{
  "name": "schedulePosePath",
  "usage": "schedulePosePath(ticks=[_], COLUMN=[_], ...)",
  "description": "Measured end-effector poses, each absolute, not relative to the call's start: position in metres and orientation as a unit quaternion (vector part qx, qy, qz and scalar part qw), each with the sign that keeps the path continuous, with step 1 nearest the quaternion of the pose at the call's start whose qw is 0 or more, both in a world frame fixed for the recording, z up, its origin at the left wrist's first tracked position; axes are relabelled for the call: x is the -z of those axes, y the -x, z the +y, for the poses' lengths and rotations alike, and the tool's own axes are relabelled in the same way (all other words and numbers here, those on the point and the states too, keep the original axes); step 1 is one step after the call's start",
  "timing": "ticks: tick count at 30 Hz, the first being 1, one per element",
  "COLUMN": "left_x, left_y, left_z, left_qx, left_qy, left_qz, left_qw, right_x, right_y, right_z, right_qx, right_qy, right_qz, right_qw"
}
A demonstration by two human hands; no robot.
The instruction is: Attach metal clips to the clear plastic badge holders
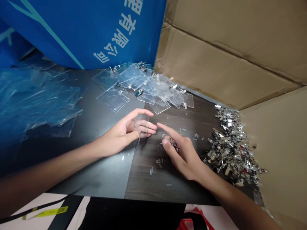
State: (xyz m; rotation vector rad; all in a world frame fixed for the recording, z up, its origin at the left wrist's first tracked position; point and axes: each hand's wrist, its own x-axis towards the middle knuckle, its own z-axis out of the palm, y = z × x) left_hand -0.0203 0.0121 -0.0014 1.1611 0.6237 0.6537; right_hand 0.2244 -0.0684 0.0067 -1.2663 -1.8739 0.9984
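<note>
A clear sleeve [141, 127] is held upright by the left hand [122, 132]; a metal clip [173, 142] is pinched by the right hand [183, 156].

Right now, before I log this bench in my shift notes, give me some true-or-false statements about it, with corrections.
1. The left hand holds a clear badge holder. True.
2. A heap of metal badge clips lies left of the left hand. False: the heap of metal badge clips lies right of the right hand.
3. A pile of clear badge holders lies beyond the hands, against a blue banner. True.
4. Cardboard stands along the table's left side. False: the cardboard stands on the right.
</note>
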Motion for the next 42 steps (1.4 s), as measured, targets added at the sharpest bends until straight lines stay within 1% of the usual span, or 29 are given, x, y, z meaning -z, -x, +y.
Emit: schedulePosePath(ticks=[6, 15, 19, 22, 26, 28, 32, 35, 38, 42], left_x=[0.003, -0.004, -0.006, -0.012, -0.018, -0.017, -0.012, -0.009, -0.007, -0.004], left_y=[0.016, 0.014, 0.015, 0.013, 0.009, 0.007, 0.006, 0.008, 0.008, 0.007], left_z=[0.008, 0.007, 0.008, 0.006, 0.001, -0.002, -0.005, -0.004, -0.003, -0.005], left_qx=[-0.306, -0.308, -0.320, -0.318, -0.285, -0.274, -0.272, -0.274, -0.287, -0.316], left_qy=[-0.494, -0.484, -0.499, -0.550, -0.596, -0.604, -0.619, -0.612, -0.606, -0.612], left_qz=[0.285, 0.312, 0.328, 0.346, 0.372, 0.391, 0.418, 0.425, 0.421, 0.405], left_qw=[0.762, 0.757, 0.735, 0.690, 0.652, 0.638, 0.606, 0.609, 0.611, 0.601], right_x=[-0.004, -0.001, -0.003, -0.004, -0.004, -0.003, -0.002, -0.001, 0.001, 0.005], right_y=[-0.222, -0.224, -0.224, -0.222, -0.220, -0.219, -0.217, -0.215, -0.214, -0.212], right_z=[-0.069, -0.063, -0.065, -0.067, -0.067, -0.067, -0.064, -0.061, -0.062, -0.066], right_qx=[-0.380, -0.355, -0.340, -0.329, -0.306, -0.334, -0.491, -0.568, -0.603, -0.615], right_qy=[0.472, 0.533, 0.548, 0.555, 0.533, 0.526, 0.500, 0.456, 0.437, 0.439], right_qz=[-0.730, -0.704, -0.697, -0.697, -0.703, -0.685, -0.590, -0.553, -0.541, -0.530], right_qw=[0.314, 0.306, 0.315, 0.312, 0.358, 0.378, 0.400, 0.404, 0.390, 0.385])
